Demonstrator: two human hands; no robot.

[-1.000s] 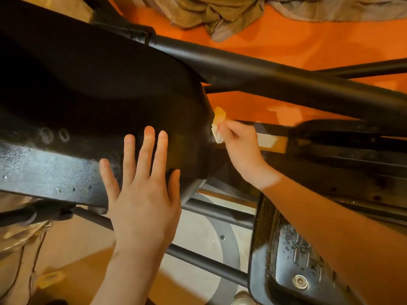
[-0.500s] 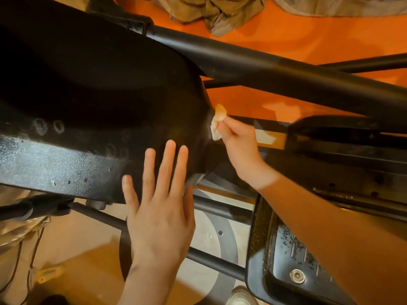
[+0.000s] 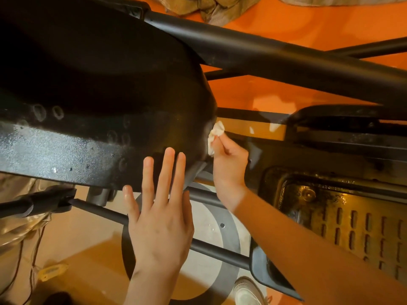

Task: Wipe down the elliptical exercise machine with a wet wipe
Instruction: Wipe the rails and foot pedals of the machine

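Your right hand (image 3: 229, 164) pinches the wet wipe (image 3: 214, 137) against the black housing's (image 3: 110, 89) right edge while your left hand (image 3: 160, 216) braces flat with straight fingers; the dusty lower face and the foot pedal (image 3: 352, 221) look unwiped.

Black housing (image 3: 92, 89) fills the upper left; its rounded right end is occupied by both hands: left hand (image 3: 160, 219) flat on the lower edge, right hand (image 3: 229, 164) pressing a wet wipe (image 3: 214, 137) there. Thick frame tube (image 3: 275, 56) crosses diagonally above, closing the top. Thin bar (image 3: 209, 249) runs below the housing. Foot pedal (image 3: 352, 221) blocks the lower right. Open gap over orange floor (image 3: 264, 93) between tube and pedal.
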